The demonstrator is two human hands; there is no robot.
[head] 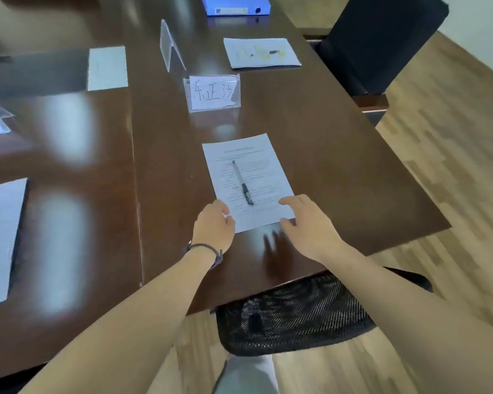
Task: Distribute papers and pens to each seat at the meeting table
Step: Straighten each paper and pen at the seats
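Fingers (224, 207) of our left hand (214, 226) and relaxed right hand (308, 223) rest loosely uncurled on the near corners of the printed paper (248, 180), apparently squaring it, pen (242, 183) lying on top, below the name card (212, 92) on the bench (325, 155).

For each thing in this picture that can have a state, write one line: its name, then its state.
Printed paper: flat on table.
Pen: lying on the printed paper.
Left hand: loosely curled, at the paper's near left corner.
Right hand: open, at its near right corner.
Name card: upright.
Blue folder: closed.
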